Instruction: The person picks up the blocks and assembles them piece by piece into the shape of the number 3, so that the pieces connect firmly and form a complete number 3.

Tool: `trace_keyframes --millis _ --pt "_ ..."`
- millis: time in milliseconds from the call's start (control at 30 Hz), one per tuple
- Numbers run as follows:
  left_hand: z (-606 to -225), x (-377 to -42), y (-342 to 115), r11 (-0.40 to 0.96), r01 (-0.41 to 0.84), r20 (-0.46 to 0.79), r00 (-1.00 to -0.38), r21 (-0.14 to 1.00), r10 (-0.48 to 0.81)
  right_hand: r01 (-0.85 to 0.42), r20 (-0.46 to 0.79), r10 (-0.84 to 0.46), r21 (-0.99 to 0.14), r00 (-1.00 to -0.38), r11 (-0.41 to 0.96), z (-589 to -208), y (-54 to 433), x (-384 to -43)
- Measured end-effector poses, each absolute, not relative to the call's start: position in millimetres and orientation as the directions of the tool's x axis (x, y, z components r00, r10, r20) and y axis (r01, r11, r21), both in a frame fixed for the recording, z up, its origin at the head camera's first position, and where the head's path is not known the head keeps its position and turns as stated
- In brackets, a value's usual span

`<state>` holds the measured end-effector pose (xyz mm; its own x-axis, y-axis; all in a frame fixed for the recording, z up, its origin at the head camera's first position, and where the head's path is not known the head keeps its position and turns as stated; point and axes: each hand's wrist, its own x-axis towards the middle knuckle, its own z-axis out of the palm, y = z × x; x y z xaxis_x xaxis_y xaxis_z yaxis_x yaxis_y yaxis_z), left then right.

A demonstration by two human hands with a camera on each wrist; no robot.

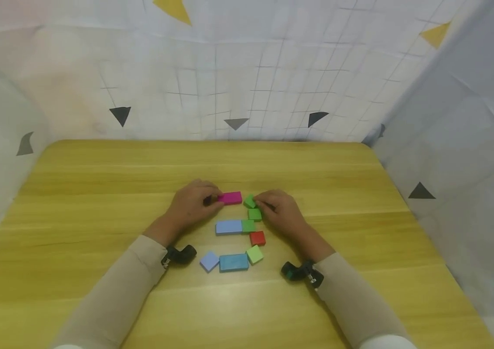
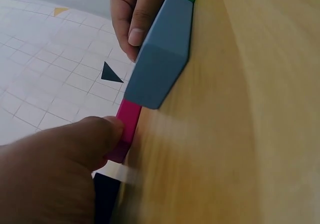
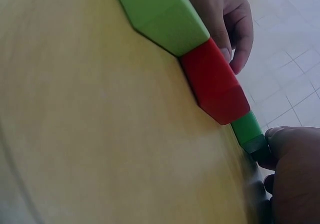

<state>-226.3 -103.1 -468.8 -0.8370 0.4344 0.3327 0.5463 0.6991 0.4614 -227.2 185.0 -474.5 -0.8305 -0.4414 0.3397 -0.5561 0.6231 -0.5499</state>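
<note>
My left hand (image 1: 192, 203) pinches the left end of a magenta rectangular block (image 1: 231, 198) between thumb and fingers; in the left wrist view the thumb lies against the block's side (image 2: 129, 124). To the right, my right hand (image 1: 282, 211) has thumb and forefinger on a tilted green square block (image 1: 249, 201). Just below that one lies another green block (image 1: 254, 214). A periwinkle rectangular block (image 1: 228, 227) with a green square (image 1: 248, 226) at its right end forms the row beneath. The right wrist view shows the fingertips at a green block (image 3: 247, 130) beyond the red one.
Nearer me lie a red square block (image 1: 257, 238), a tilted light green block (image 1: 255, 254), a blue rectangular block (image 1: 234, 262) and a tilted periwinkle square (image 1: 209, 261). All are on a wooden table (image 1: 98, 184) with white cloth walls (image 1: 151, 72) behind and beside it.
</note>
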Motion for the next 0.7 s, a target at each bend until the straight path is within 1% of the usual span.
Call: trace_keyframes --millis 167,467,700 --pt "-470.4 -225.9 -101.9 0.697 0.514 0.316 -0.858 0.5 0.405 -0.549 0.336 -0.435 -0.549 -0.835 0.63 -476.9 184.7 -227.2" --pt "-476.1 -236.6 -94.1 0.714 0.479 0.28 -0.878 0.51 0.389 -0.55 0.335 -0.437 -0.544 -0.835 0.633 -477.3 187.0 -228.1" --pt "-472.9 -236.4 -92.1 0.714 0.464 0.272 -0.886 0.525 0.376 -0.559 0.339 -0.446 -0.537 -0.829 0.631 -476.1 184.8 -227.8"
